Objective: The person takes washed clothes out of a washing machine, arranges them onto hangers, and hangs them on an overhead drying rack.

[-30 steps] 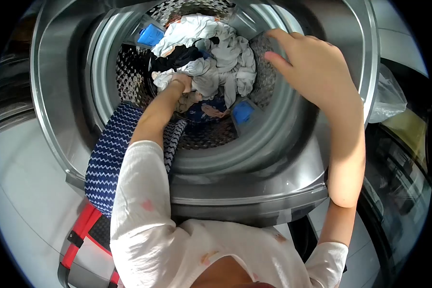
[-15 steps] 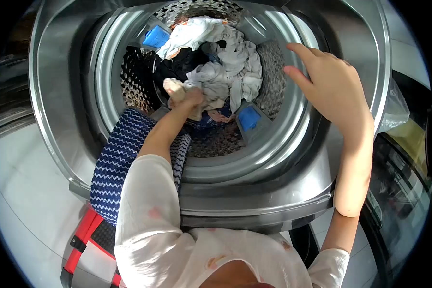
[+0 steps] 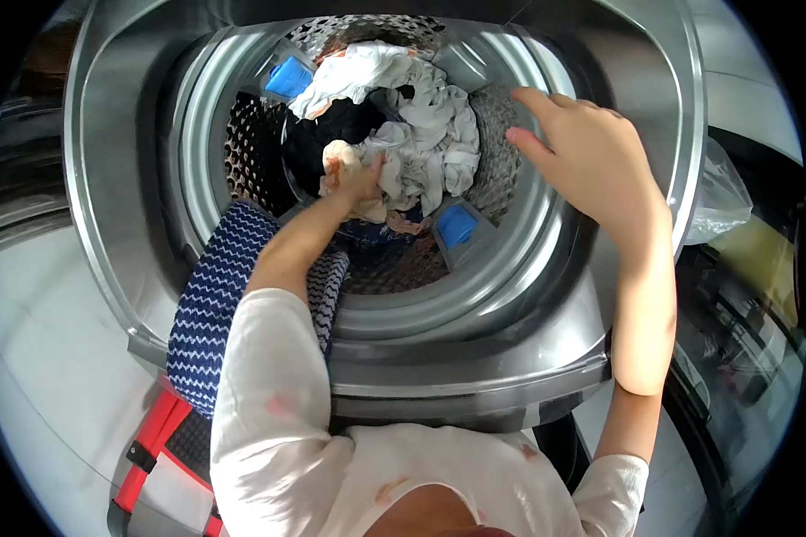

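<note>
My left hand (image 3: 360, 183) reaches into the washing machine drum, its fingers closed around a cream-coloured cloth (image 3: 339, 159) whose shape is bunched up. Just beyond it lie a black garment (image 3: 336, 125), a white garment (image 3: 367, 70) and a crumpled light grey-white garment (image 3: 448, 121). Dark blue fabric (image 3: 372, 234) shows lower down, partly under the other laundry. My right hand (image 3: 591, 152) is at the right side of the round opening, fingers apart and holding nothing; whether it touches the rim I cannot tell.
A navy cloth with white zigzags (image 3: 215, 313) hangs over the lower left of the opening's rim (image 3: 466, 376). Blue drum pieces (image 3: 457, 225) sit inside the drum. A red-framed object (image 3: 152, 430) stands at lower left; a clear plastic bag (image 3: 721, 197) is at right.
The view has shifted slightly. My left hand has turned, its thumb now showing upward, and the cream cloth has been lifted a little. My right hand keeps its pose by the opening.
</note>
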`<state>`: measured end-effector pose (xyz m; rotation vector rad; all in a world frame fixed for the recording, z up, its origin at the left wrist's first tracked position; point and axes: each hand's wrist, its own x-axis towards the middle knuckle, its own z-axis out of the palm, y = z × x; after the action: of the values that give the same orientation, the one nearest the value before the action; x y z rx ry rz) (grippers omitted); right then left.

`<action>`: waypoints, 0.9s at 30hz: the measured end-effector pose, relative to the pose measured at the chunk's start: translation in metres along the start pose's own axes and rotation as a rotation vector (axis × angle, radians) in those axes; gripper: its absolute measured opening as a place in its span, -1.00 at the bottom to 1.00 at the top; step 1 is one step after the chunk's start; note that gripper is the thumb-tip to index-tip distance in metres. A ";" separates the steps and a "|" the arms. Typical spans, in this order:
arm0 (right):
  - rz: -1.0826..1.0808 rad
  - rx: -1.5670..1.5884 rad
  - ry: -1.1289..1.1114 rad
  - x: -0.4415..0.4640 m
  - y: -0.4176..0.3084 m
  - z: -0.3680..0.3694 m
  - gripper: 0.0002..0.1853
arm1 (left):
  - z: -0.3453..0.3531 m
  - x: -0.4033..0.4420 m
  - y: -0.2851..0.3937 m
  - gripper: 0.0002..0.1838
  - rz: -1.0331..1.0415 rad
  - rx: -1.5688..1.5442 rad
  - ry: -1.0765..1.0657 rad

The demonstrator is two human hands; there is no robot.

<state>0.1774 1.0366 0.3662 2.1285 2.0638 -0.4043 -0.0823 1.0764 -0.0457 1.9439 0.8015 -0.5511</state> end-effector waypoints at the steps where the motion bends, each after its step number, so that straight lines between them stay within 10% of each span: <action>1: -0.017 -0.015 0.023 -0.001 -0.001 0.001 -0.66 | -0.022 0.002 0.014 0.10 -0.081 0.007 -0.109; 5: 0.002 -0.027 -0.005 0.000 0.000 0.001 -0.64 | -0.109 -0.010 0.069 -0.06 -0.269 0.128 -0.382; 14: -0.403 0.482 -0.203 0.003 -0.005 0.009 -0.12 | -0.274 -0.256 0.280 -0.56 0.418 -0.075 -0.135; 20: -0.265 0.624 0.018 -0.035 -0.030 -0.015 -0.53 | -0.279 -0.418 0.326 -0.55 0.681 0.041 0.473; 23: -0.488 0.119 0.562 -0.111 -0.024 -0.075 -0.72 | -0.232 -0.512 0.319 -0.67 0.888 0.081 0.721; 27: -0.802 0.091 0.564 -0.253 -0.045 -0.139 -0.77 | -0.164 -0.594 0.255 -0.65 0.911 -0.402 0.279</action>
<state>0.1403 0.8373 0.5762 1.4515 3.2406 0.0523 -0.2961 0.9480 0.5729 1.7787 0.1019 0.4056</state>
